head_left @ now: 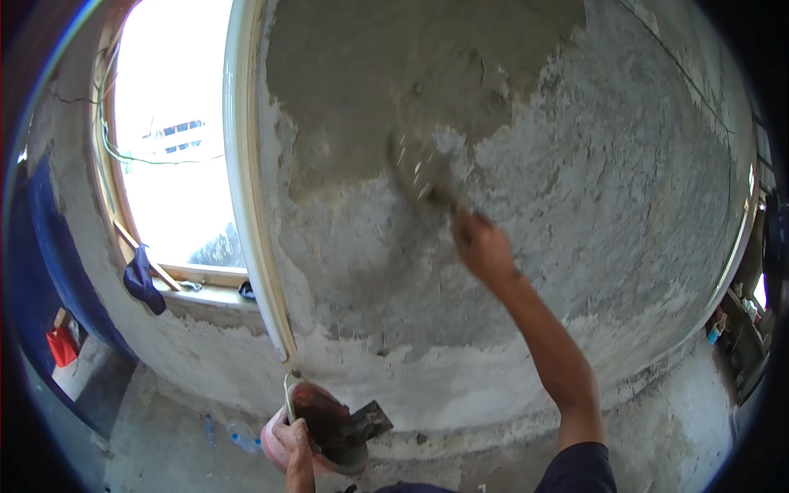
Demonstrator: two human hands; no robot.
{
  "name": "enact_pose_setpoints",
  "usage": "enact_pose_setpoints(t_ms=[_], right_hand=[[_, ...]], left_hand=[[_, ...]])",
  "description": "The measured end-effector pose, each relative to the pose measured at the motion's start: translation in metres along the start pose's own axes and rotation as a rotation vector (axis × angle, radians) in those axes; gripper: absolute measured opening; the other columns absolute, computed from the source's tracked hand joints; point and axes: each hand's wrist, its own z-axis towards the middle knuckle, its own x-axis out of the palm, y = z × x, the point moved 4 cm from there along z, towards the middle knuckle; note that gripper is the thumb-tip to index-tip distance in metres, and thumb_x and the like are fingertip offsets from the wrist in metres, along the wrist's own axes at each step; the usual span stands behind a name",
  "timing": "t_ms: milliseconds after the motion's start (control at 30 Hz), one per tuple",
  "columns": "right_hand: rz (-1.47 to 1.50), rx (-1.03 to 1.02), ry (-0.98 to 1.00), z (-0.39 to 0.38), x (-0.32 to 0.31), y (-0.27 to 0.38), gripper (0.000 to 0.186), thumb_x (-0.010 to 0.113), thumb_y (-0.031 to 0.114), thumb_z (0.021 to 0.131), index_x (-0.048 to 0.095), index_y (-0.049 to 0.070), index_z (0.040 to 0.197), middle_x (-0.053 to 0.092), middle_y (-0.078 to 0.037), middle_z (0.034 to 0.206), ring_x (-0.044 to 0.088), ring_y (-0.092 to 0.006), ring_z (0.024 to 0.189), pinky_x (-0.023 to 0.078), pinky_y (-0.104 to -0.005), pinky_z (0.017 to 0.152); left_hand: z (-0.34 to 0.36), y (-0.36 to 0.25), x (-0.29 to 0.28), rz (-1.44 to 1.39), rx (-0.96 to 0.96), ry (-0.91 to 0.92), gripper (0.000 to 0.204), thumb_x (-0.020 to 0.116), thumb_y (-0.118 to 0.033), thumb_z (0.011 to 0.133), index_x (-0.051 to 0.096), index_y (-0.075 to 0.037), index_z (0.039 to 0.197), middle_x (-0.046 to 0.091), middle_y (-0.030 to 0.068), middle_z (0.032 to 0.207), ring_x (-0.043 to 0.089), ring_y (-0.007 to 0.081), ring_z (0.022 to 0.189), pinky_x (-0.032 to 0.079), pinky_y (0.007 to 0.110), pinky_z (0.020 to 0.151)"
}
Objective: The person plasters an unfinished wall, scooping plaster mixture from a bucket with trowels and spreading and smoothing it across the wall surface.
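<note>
My right hand (pixel 485 246) is closed on the handle of a blurred trowel (pixel 423 177), whose blade is at the wall (pixel 592 230), near the lower edge of a darker wet plaster patch (pixel 353 74). At the lower middle, my left hand (pixel 292 437) grips the handle of a pink bucket (pixel 275 445) with dark, wet material inside. A second flat, square-bladed tool (pixel 366 423) lies across the bucket's right side.
At left are a window (pixel 168 99) with wires, a white vertical pipe (pixel 246 164), a dark cap (pixel 144 283) hung by the sill, blue sheeting (pixel 53 230) and a red object (pixel 62 345). Plastic bottles (pixel 244 440) lie on the concrete floor (pixel 164 460). Clutter (pixel 735 329) stands at far right.
</note>
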Motion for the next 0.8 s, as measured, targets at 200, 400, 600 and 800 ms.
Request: enact_pose_setpoints(t_ms=[200,400,600,800], right_hand=[[0.533,0.609,0.471,-0.171,0.019,0.079,0.046,0.066,0.018,0.084,0.053,0.002,0.125,0.064,-0.022,0.089,0.065,-0.0331,0.08,0.051,-0.0376,0.068],[0.755,0.613,1.217,-0.282,0.032,0.162,0.051,0.065,0.032,0.082,0.056,0.006,0.125,0.063,-0.025,0.105,0.06,-0.0385,0.099,0.048,-0.04,0.086],[0.656,0.221,1.287,-0.33,0.102,0.229,0.05,0.069,0.037,0.075,0.062,0.003,0.111,0.064,-0.018,0.101,0.061,-0.0336,0.098,0.047,-0.0407,0.084],[0.332,-0.012,0.781,-0.311,0.079,0.208,0.044,0.065,0.038,0.076,0.061,0.007,0.108,0.061,-0.017,0.095,0.06,-0.0332,0.093,0.044,-0.0452,0.082]], left_hand=[[0.012,0.017,0.004,-0.103,-0.026,0.016,0.053,0.049,0.001,0.056,0.066,0.003,0.106,0.059,0.0012,0.076,0.05,0.0115,0.061,0.04,0.023,0.053],[0.006,-0.01,0.03,-0.057,0.024,0.141,0.052,0.05,0.003,0.057,0.064,0.004,0.107,0.059,0.0007,0.081,0.051,0.0111,0.067,0.041,0.021,0.058],[0.007,-0.02,0.049,-0.258,0.025,0.338,0.057,0.05,0.007,0.055,0.064,0.004,0.11,0.063,0.0023,0.086,0.055,0.0116,0.07,0.042,0.021,0.058],[0.007,-0.006,0.035,-0.285,-0.088,0.342,0.058,0.049,0.008,0.054,0.065,0.004,0.11,0.065,0.0029,0.086,0.056,0.0122,0.069,0.041,0.021,0.055]])
